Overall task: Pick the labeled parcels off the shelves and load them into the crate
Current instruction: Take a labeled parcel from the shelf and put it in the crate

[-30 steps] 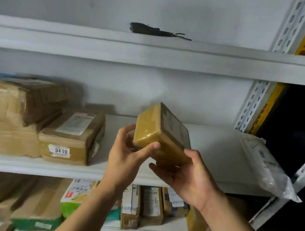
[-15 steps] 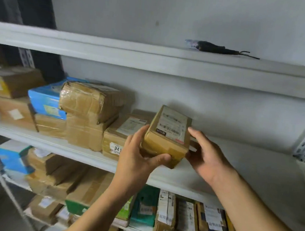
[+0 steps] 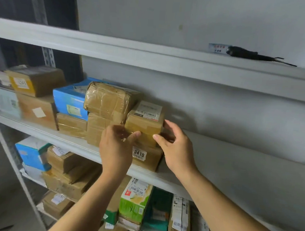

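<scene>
A small brown taped parcel [image 3: 144, 123] with a white barcode label on top sits on the brown box marked 0410 [image 3: 148, 157] on the middle shelf [image 3: 235, 162]. My left hand [image 3: 117, 147] holds its front left side, thumb pressed on the front face. My right hand [image 3: 177, 147] grips the right end, thumb at the front corner and fingers curved round the side. No crate is in view.
Left of the parcel, stacked brown parcels [image 3: 109, 101], a blue box [image 3: 70, 100] and more boxes fill the shelf. The lower shelf holds a green carton [image 3: 135, 202] and several labeled parcels. A black tool [image 3: 249, 54] lies on the top shelf.
Both hands carried the small parcel from mid-air leftward and set it on the 0410 box. The view swung left, and the parcel's label now faces up.
</scene>
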Available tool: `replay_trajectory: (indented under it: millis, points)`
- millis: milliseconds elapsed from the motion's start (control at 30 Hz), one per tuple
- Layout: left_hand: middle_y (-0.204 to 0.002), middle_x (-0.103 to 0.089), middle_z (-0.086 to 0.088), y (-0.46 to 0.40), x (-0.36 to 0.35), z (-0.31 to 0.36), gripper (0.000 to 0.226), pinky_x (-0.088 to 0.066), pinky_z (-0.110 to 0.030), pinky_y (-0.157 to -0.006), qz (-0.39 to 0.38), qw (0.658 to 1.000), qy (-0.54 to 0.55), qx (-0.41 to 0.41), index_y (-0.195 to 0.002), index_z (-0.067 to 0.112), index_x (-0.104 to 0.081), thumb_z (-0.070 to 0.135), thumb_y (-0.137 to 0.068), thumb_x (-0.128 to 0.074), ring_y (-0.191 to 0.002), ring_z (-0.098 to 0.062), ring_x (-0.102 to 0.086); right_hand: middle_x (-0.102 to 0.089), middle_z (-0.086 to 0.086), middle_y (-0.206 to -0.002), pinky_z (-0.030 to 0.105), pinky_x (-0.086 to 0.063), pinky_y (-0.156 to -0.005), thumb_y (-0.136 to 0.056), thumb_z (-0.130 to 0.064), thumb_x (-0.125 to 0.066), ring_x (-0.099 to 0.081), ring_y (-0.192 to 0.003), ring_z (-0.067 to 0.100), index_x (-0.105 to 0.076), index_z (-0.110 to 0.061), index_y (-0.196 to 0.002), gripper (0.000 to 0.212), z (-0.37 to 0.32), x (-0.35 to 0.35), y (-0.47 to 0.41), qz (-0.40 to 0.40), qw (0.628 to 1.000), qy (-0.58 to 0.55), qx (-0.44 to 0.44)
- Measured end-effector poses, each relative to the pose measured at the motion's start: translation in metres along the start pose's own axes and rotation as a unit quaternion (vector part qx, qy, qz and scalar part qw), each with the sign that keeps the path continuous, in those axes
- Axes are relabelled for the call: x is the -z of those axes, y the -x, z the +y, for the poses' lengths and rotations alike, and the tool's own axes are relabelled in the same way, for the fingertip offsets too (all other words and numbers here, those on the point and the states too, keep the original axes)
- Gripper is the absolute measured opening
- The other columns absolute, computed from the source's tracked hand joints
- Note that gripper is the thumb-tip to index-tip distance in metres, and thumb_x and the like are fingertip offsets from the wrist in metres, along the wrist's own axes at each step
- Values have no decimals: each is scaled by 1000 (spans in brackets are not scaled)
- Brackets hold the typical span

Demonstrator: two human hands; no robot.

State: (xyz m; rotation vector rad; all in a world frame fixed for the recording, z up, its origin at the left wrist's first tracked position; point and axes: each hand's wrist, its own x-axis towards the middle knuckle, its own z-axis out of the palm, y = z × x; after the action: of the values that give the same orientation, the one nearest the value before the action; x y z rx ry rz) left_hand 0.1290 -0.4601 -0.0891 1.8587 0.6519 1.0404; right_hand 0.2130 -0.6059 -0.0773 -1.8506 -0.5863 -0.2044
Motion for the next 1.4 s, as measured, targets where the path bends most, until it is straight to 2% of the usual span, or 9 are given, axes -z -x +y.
replay_trajectory:
  millis: [200,367,667,867,1033,1133,1200,1300,1400]
  points:
    - [-105,-63,-11,32,-27,-12,16,-39,-39,-83,85,967,-131,-202,-102,9,-68,21,-96,-77,-94,-31,-49,-74,-18,-119,20,-58,-92,-95,-24,-79,-68,-105,-5,-69,-30,-132,39,15,21,15,-38,999,24,5]
    - [-101,-68,-7,69,-62,1,8,-53,-41,-62,-64,930,-127,-338,-105,9,-73,13,-100,-68,-81,-27,-62,-64,-11,-130,28,-51,-105,-99,-26,-73,-58,-122,8,-66,-25,-138,39,46,85,34,-43,975,216,18]
    - [-127,-74,-4,137,-180,51,40,-54,-49,-90,-275,890,-209,-298,-129,23,-73,37,-92,-78,-115,-37,-65,-61,-3,-138,38,-46,-109,-102,-35,-62,-51,-127,23,-65,-22,-137,38,85,237,86,26,860,505,-64]
    - [-133,-72,0,202,-254,114,42,-51,-46,-97,-359,847,-183,-347,-133,27,-71,45,-95,-71,-123,-32,-63,-62,4,-130,44,-47,-100,-99,-43,-57,-54,-120,29,-64,-19,-128,38,97,344,123,132,774,596,-170]
    - [-143,-67,2,263,-296,168,45,-47,-42,-104,-409,817,-141,-382,-144,28,-63,50,-105,-53,-131,-29,-57,-61,8,-128,47,-46,-94,-95,-62,-51,-53,-116,30,-59,-16,-133,60,116,394,160,203,711,613,-277]
    - [-144,-66,1,294,-315,185,46,-49,-40,-105,-449,795,-110,-393,-148,28,-59,49,-109,-45,-129,-29,-57,-46,11,-147,47,-46,-101,-96,-71,-46,-44,-130,32,-51,-18,-142,71,129,404,172,191,728,564,-340]
    - [-139,-70,-4,308,-326,190,47,-51,-39,-104,-492,779,-84,-379,-148,23,-59,46,-111,-44,-123,-31,-61,-39,12,-154,45,-53,-103,-96,-70,-55,-44,-136,33,-44,-20,-147,73,142,407,176,209,774,476,-361]
    - [-135,-72,-8,314,-333,192,54,-56,-32,-94,-550,768,-53,-323,-143,13,-61,50,-110,-39,-113,-28,-70,-48,6,-143,31,-62,-85,-92,-49,-77,-58,-123,24,-45,-23,-139,63,153,405,181,281,838,341,-321]
    - [-128,-75,-5,311,-326,192,51,-52,-19,-82,-602,757,-24,-253,-138,12,-61,49,-113,-36,-104,-21,-73,-48,-5,-128,14,-53,-68,-88,-31,-85,-58,-105,12,-44,-32,-117,51,154,387,183,317,873,254,-270]
